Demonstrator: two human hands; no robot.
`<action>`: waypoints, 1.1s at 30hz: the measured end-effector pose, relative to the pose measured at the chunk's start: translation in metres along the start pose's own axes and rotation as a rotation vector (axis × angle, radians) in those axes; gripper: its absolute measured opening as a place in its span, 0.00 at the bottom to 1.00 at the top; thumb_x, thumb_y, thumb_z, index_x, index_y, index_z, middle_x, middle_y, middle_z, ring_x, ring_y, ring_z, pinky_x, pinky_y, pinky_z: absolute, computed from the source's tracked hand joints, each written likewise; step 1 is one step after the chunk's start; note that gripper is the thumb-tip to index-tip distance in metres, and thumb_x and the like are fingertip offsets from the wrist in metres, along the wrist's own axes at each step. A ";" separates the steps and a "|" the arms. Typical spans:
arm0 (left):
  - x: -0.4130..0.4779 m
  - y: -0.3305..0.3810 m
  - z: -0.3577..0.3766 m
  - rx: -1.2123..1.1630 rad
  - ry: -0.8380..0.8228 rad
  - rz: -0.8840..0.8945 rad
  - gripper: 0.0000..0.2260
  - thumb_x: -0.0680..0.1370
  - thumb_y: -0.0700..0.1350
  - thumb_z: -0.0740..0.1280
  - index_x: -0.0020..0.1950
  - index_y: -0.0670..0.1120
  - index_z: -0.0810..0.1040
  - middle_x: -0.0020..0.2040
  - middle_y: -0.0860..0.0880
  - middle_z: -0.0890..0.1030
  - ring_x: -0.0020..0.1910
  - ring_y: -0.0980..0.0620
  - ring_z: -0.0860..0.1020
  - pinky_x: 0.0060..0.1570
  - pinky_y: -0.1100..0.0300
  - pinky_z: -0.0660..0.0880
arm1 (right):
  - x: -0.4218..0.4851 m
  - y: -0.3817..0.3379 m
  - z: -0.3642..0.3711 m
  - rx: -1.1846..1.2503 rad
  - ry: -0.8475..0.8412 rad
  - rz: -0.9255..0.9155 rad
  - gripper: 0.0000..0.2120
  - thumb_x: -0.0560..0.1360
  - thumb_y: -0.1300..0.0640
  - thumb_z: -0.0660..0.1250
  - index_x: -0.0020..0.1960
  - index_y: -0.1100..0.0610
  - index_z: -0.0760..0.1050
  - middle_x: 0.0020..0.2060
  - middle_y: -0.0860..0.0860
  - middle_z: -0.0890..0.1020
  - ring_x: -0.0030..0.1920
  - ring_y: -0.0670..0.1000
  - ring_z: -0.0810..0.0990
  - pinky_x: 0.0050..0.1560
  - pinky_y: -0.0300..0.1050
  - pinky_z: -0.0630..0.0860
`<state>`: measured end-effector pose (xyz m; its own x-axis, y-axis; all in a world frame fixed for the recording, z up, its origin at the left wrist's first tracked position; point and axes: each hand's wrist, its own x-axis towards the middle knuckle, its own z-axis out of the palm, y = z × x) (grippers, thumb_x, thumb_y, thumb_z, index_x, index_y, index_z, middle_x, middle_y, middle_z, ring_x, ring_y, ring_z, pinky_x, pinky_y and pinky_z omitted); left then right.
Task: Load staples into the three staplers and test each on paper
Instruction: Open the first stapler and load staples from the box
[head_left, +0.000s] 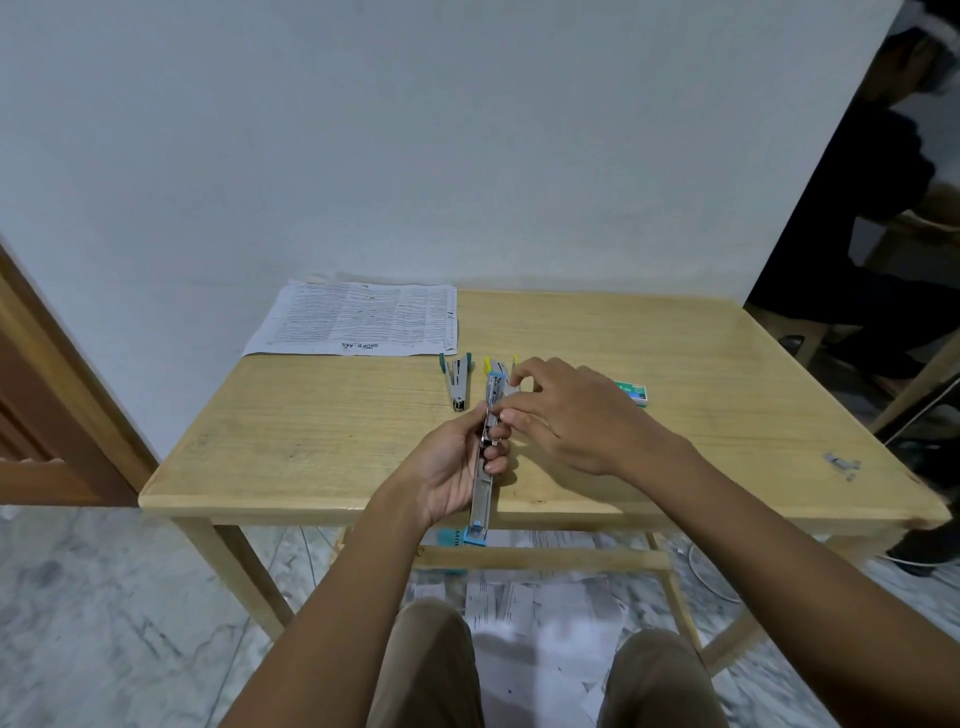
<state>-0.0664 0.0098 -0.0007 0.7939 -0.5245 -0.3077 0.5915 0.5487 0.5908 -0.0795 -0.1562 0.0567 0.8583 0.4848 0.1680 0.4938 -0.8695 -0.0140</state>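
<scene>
Head view: worn high, facing forward and down, close over near edge of table (322, 499).
Shared coverage: single view only.

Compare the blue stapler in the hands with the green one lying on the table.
The blue-trimmed metal stapler is swung fully open into one long line; the green-trimmed metal stapler is spread only into a narrow V. The blue one is held by the left hand; the green one lies untouched on the wooden table. Both are opened up.
</scene>
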 end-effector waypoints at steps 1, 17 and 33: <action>0.000 0.000 -0.001 0.000 -0.002 0.003 0.14 0.85 0.48 0.54 0.48 0.41 0.74 0.30 0.49 0.71 0.24 0.56 0.68 0.22 0.65 0.66 | 0.002 0.000 -0.001 -0.035 0.009 -0.007 0.18 0.83 0.44 0.53 0.67 0.43 0.74 0.65 0.47 0.71 0.60 0.49 0.71 0.56 0.50 0.68; -0.005 0.000 0.004 0.055 -0.006 -0.012 0.17 0.84 0.49 0.55 0.43 0.43 0.77 0.31 0.48 0.71 0.25 0.55 0.69 0.23 0.64 0.67 | 0.031 -0.013 -0.018 0.256 -0.159 0.278 0.03 0.71 0.47 0.72 0.44 0.44 0.84 0.45 0.42 0.80 0.45 0.46 0.79 0.39 0.43 0.73; -0.007 -0.001 0.006 0.136 0.003 0.011 0.11 0.85 0.48 0.53 0.54 0.43 0.72 0.32 0.47 0.71 0.26 0.55 0.67 0.25 0.65 0.65 | 0.032 -0.018 -0.008 0.519 0.001 0.420 0.04 0.71 0.53 0.73 0.38 0.52 0.82 0.36 0.46 0.83 0.35 0.46 0.79 0.37 0.43 0.76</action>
<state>-0.0733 0.0093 0.0050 0.8004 -0.5174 -0.3028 0.5586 0.4604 0.6899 -0.0624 -0.1261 0.0703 0.9924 0.1142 0.0455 0.1203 -0.8255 -0.5514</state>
